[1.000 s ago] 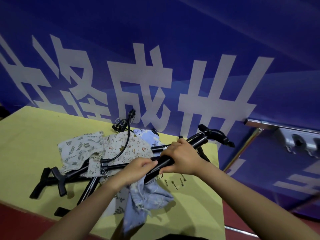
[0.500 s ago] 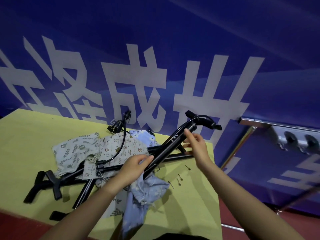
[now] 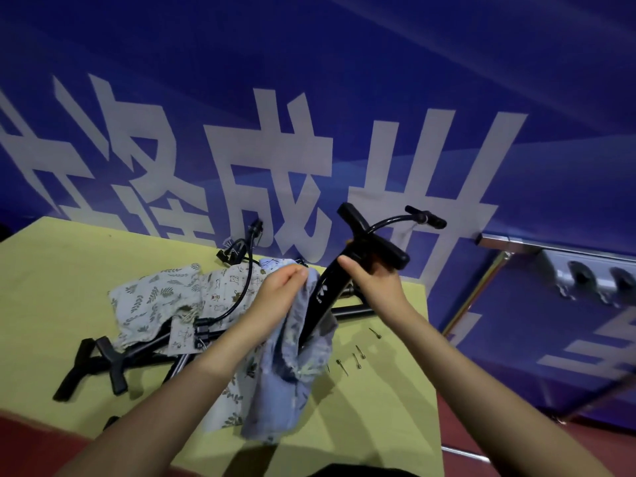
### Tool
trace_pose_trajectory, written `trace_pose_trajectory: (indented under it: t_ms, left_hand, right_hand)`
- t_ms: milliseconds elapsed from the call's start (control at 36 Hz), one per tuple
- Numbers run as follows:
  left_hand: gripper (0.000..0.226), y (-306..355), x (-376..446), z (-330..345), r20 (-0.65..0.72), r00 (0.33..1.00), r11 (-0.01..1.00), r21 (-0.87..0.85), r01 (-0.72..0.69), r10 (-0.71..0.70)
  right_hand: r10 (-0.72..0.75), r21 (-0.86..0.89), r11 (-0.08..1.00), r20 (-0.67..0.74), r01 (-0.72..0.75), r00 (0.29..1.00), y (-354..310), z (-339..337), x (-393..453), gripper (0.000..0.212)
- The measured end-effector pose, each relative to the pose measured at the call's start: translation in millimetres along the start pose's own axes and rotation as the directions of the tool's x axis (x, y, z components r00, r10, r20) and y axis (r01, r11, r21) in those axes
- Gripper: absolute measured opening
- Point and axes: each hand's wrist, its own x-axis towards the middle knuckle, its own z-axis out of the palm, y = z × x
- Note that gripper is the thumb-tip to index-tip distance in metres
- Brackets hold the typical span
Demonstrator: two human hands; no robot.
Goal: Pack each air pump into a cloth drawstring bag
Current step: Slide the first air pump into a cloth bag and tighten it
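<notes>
Above the yellow table (image 3: pixel 51 304), the right hand (image 3: pixel 373 282) grips the black air pump (image 3: pixel 325 297) just under its T-handle, barrel tilted steeply with its base already inside the mouth of the blue drawstring bag (image 3: pixel 292 383). Left hand (image 3: pixel 278 290) pinches the bag's rim beside the barrel. Long axis points down into the bag, so the pump likely slides down while the cloth is pulled up; more pumps (image 3: pixel 103 359) and bags (image 3: pixel 155 297) lie left.

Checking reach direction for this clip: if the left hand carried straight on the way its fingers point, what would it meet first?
The left hand, pinching the blue bag, points up and right toward the pump barrel; it would probably meet that first, though depth is unclear.
</notes>
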Motion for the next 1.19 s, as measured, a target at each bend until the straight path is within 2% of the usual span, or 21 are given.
trace_pose_trajectory:
  t_ms: [111,222,306,389,500,583,611,667,861,972,1083,1139,1194]
  left_hand:
    - [0.026,0,2,-2,-0.097,0.995,0.999,-0.021,0.034,-0.035]
    - [0.031,-9,0,-11,-0.141,0.988,0.963,0.269,-0.03,0.07]
    - [0.031,-11,-4,-12,-0.122,0.991,0.941,0.338,-0.005,0.049]
    - [0.031,2,-8,-12,-0.1,0.995,0.97,0.244,0.014,0.011]
    - [0.026,24,-4,-8,-0.067,0.995,0.997,-0.042,0.068,-0.07]
    - [0.025,42,-1,-5,-0.039,0.993,0.921,-0.38,0.089,-0.112]
    - [0.026,47,1,-6,-0.013,0.993,0.891,-0.442,0.099,-0.117]
    - [0.028,51,3,-11,0.01,0.993,0.885,-0.453,0.107,-0.115]
    - [0.03,39,7,-34,-0.037,0.98,0.901,-0.402,0.163,-0.194]
    - [0.037,28,0,-29,0.038,0.974,0.916,-0.331,0.225,-0.225]
    - [0.051,21,-5,-23,0.095,0.97,0.894,-0.376,0.245,-0.225]
    - [0.063,18,-7,-21,0.097,0.971,0.9,-0.365,0.239,-0.219]
    - [0.068,13,-9,-19,0.111,0.972,0.919,-0.319,0.232,-0.207]
  right_hand:
    - [-0.042,0.117,0.992,-0.018,0.044,0.999,-3,6,-9,0.017]
    - [-0.081,0.171,0.98,-0.131,0.103,0.988,-10,8,-14,0.014]
    - [-0.135,0.184,0.967,-0.214,0.176,0.967,-21,8,-17,0.016]
    - [-0.166,0.174,0.964,-0.207,0.203,0.964,-23,10,-21,0.014]
    - [-0.163,0.185,0.967,-0.075,0.175,0.984,-10,22,-29,0.021]
    - [-0.079,0.147,0.987,0.089,0.065,0.993,3,29,-39,0.026]
    - [-0.056,0.113,0.993,0.132,0.041,0.99,7,30,-41,0.024]
    - [-0.027,0.046,0.999,0.182,0.019,0.983,17,29,-43,0.019]
    - [0.107,0.0,0.994,0.315,-0.113,0.943,18,16,-35,0.016]
    - [0.217,0.099,0.962,0.301,-0.256,0.929,26,19,-29,0.044]
    - [0.254,0.095,0.95,0.324,-0.299,0.911,30,26,-29,0.054]
    - [0.27,0.117,0.939,0.329,-0.323,0.905,30,26,-31,0.041]
    - [0.271,0.126,0.93,0.398,-0.344,0.877,33,26,-34,0.036]
